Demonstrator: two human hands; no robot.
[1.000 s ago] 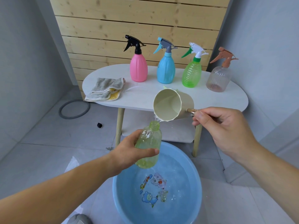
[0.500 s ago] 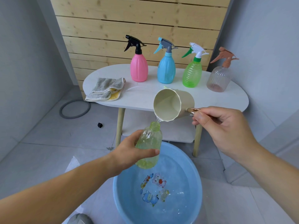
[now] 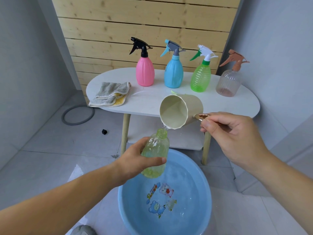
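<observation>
My left hand (image 3: 135, 161) grips a pale green clear bottle (image 3: 156, 153) with its cap off, held upright over a blue basin (image 3: 205, 189) of water on the floor. My right hand (image 3: 232, 133) pinches the copper handle (image 3: 202, 117) of a cream cup (image 3: 179, 111). The cup is tipped on its side, mouth toward me, and a thin stream of water runs from its lower lip into the bottle's open neck.
On a white oval table (image 3: 152, 104) stand a pink spray bottle (image 3: 145, 72), a blue one (image 3: 174, 73), a green one (image 3: 201, 78) and a clear one (image 3: 228, 82). A folded grey and yellow cloth (image 3: 110, 94) lies at its left. A grey ring (image 3: 78, 114) lies on the floor.
The cup has tipped slightly further and water keeps running into the bottle. Both hands have barely moved.
</observation>
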